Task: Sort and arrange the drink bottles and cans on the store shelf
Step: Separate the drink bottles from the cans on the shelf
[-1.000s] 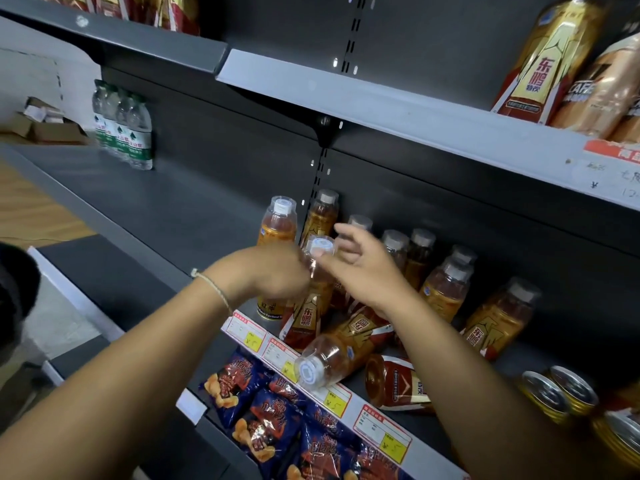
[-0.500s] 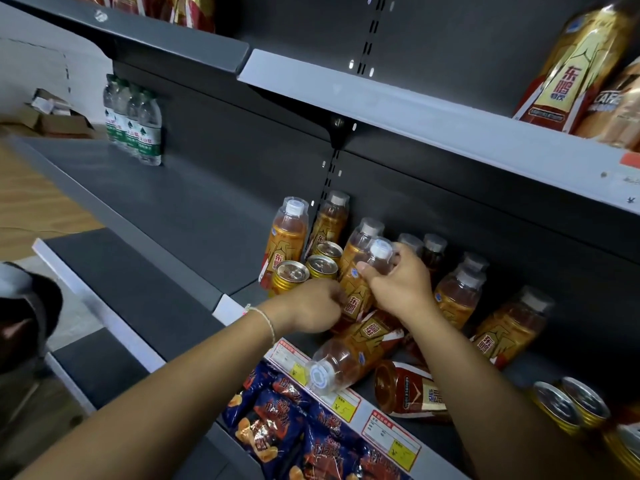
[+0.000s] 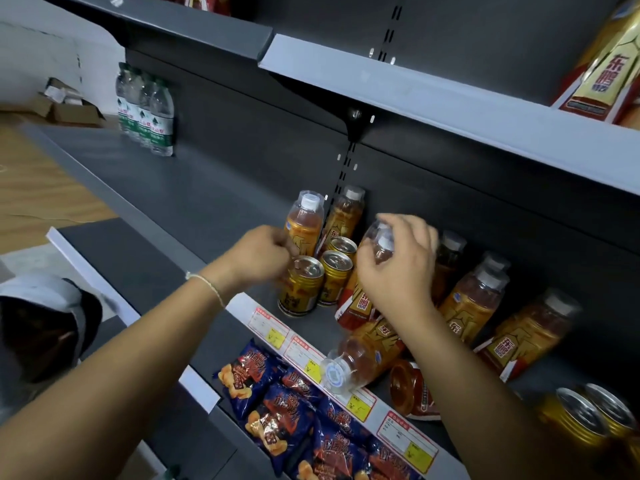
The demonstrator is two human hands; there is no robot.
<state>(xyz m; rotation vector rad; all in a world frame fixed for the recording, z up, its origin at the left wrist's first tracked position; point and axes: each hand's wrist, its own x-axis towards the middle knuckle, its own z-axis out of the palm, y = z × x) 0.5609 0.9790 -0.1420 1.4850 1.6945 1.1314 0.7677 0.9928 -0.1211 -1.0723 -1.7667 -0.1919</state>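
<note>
Our right hand (image 3: 398, 268) curls over the cap and neck of an upright orange bottle (image 3: 360, 299), fingers wrapped round its top. Our left hand (image 3: 259, 254) has its fingers bent at the rim of the front gold can (image 3: 300, 287); we cannot tell whether it pinches the can or only touches it. Two more cans (image 3: 335, 277) stand just behind and beside it, and two upright bottles (image 3: 304, 223) stand against the back panel. All of this sits on the middle shelf (image 3: 207, 202), near the front edge with its price tags (image 3: 273, 325). One bottle lies on its side (image 3: 360, 358), its cap jutting over that edge, touching a red fallen bottle (image 3: 412, 389). Leftward the shelf runs bare up to the water bottles (image 3: 145, 112) far along it. To the right, more orange bottles (image 3: 474, 303) and cans (image 3: 588, 417) crowd the space. Snack bags (image 3: 277, 393) lie on the shelf below.
</note>
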